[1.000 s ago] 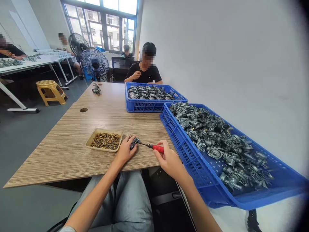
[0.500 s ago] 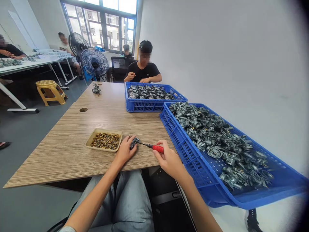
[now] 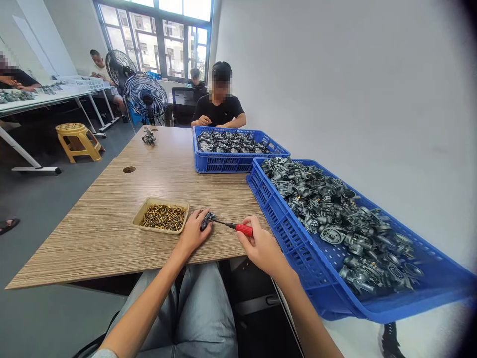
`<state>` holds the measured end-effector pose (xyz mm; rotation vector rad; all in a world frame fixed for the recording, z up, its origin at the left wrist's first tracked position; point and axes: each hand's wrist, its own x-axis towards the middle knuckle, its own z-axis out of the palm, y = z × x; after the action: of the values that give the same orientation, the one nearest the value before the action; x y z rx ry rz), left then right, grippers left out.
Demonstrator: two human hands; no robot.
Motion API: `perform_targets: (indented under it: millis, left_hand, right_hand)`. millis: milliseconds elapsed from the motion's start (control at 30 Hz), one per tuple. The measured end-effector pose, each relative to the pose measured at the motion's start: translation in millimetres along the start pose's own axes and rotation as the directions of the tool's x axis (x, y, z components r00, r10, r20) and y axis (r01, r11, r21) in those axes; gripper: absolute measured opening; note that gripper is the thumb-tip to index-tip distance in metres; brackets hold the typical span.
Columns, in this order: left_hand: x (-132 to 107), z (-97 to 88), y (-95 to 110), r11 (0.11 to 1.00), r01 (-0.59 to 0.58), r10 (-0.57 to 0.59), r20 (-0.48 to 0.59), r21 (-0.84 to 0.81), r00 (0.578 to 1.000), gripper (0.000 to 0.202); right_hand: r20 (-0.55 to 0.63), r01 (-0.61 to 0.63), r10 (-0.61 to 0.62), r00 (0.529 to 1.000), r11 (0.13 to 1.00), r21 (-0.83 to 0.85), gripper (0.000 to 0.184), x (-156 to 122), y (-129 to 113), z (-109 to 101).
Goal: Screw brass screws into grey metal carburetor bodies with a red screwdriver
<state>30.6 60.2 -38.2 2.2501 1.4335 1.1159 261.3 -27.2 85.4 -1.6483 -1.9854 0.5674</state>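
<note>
On the wooden table, my left hand is closed around a small grey metal carburetor, which its fingers partly cover. My right hand grips the red handle of a screwdriver. The dark shaft points left, its tip meeting the carburetor's right side; the exact contact spot is too small to make out. Just left of my left hand stands a cream plastic tub filled with small brass-coloured threaded parts.
Right of my right hand, a blue crate holds heaped carburetors. Behind it, another blue crate carries rows of them. One carburetor lies at the far left. A co-worker sits across the table.
Both my hands, the carburetor and the screwdriver hold nearly the same place. The co-worker across the table has leaned slightly and lowered a raised hand.
</note>
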Motion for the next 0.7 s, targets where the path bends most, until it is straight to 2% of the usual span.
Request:
perform_targets:
  millis: [133, 367, 567, 700]
  left_hand:
    - [-0.1, 0.3, -0.9, 1.000, -0.007, 0.007, -0.004, -0.013, 1.000, 0.052]
    - [0.0, 0.0, -0.8, 1.000, -0.008, 0.008, -0.009, -0.019, 1.000, 0.052]
    - [-0.5, 0.3, -1.9, 1.000, -0.009, 0.009, -0.010, -0.018, 1.000, 0.052]
    - [-0.4, 0.9, -2.2, 1.000, 0.002, -0.002, -0.002, -0.007, 1.000, 0.052]
  right_hand:
    - [0.009, 0.019, -0.019, 1.000, 0.999, 0.029, 0.016, -1.8, -0.5, 0.9]
    - [-0.015, -0.057, 0.056, 0.998, 0.997, -0.053, 0.021, 0.2, -1.6, 0.2]
    - [0.004, 0.008, -0.008, 1.000, 0.999, 0.035, 0.017, -1.8, -1.5, 0.9]
    - [-0.004, -0.010, 0.010, 1.000, 1.000, 0.018, 0.016, -1.5, -1.9, 1.6]
